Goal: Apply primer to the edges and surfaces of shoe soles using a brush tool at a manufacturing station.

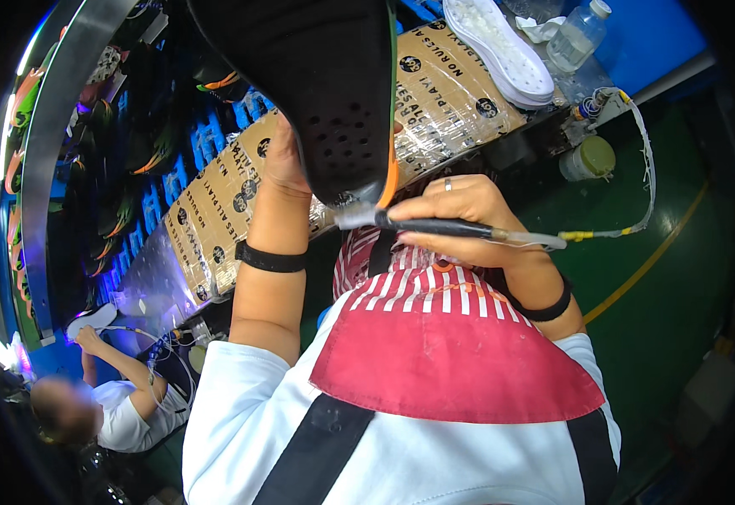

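A black shoe sole (334, 109) with small holes toward its near end and an orange and green edge is held up in front of me. My left hand (285, 160) grips it from the left side and below, the fingers mostly hidden behind it. My right hand (460, 210) is closed around a black-handled brush (439, 225), from whose back end a thin clear tube runs. The pale bristles touch, or nearly touch, the sole's near end.
Cardboard with printing (447, 93) covers the bench. White soles (510, 63) and a clear bottle (578, 38) stand at upper right, above a lidded tub (588, 160). Shoe parts line a rack (140, 151) at left. A co-worker (132, 408) handles a white sole at lower left.
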The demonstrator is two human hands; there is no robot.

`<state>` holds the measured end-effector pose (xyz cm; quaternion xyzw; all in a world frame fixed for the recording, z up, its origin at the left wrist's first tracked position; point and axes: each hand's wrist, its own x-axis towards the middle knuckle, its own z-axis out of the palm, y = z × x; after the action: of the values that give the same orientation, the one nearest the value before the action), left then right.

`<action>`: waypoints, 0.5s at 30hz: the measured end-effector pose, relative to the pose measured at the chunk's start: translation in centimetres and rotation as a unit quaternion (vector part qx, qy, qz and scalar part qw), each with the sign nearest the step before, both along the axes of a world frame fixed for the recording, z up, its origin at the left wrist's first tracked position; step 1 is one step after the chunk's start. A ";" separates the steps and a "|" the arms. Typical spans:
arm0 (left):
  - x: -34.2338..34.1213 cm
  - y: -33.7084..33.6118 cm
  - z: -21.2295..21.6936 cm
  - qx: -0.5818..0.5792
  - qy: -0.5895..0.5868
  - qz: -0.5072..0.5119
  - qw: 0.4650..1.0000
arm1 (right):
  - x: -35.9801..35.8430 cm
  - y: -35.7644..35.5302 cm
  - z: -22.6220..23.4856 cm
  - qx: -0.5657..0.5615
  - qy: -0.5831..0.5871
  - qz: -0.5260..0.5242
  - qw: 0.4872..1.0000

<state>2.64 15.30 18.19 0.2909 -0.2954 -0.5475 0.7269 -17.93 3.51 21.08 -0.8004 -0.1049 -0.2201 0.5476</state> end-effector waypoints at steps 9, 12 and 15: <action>1.3 0.2 0.9 0.035 -0.025 0.003 0.999 | 0.1 0.3 -0.5 -0.014 -0.003 -0.005 1.000; 1.0 0.1 2.5 0.076 -0.045 -0.002 0.996 | -0.2 0.0 -0.1 0.010 0.007 0.066 0.998; 1.2 -0.4 2.8 0.138 -0.059 -0.035 0.988 | 0.8 0.3 -0.8 -0.025 -0.065 -0.051 0.996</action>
<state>3.83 14.89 20.94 0.4094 -0.2691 -0.5900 0.6417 -17.16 3.79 20.30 -0.8022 -0.1047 -0.2964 0.5076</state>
